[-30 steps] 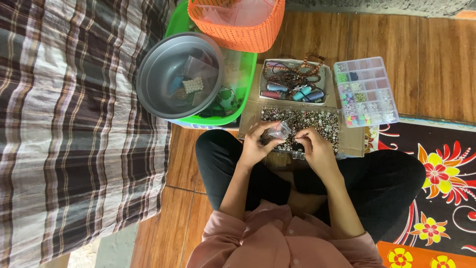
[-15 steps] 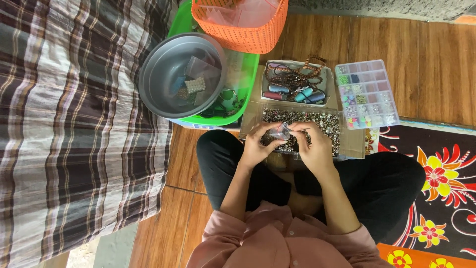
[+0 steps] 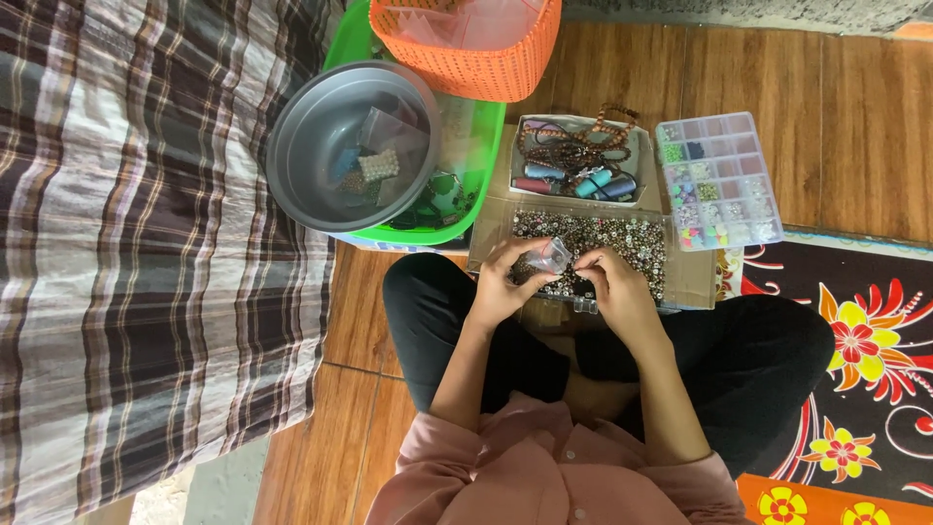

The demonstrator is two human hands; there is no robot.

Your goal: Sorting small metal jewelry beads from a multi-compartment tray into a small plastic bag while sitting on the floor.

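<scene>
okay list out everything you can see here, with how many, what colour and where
small bag: one, clear, held between both hands
bead tray: one, silvery beads, on the lap
compartment box: one, clear, mixed beads, right of the tray
cardboard box: one, brown beads and thread spools, behind the tray
bowl: one, grey, in the green tub
basket: one, orange, top
checked cloth: one, brown, left
left hand: on the bag
right hand: at the bag

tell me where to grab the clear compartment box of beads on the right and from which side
Best guess: grip the clear compartment box across its two long edges, coming straight down from above. It lies flat on the wooden floor, its right edge is free, and keeping it level should stop the beads spilling. The cardboard tray crowds its left side.
</scene>
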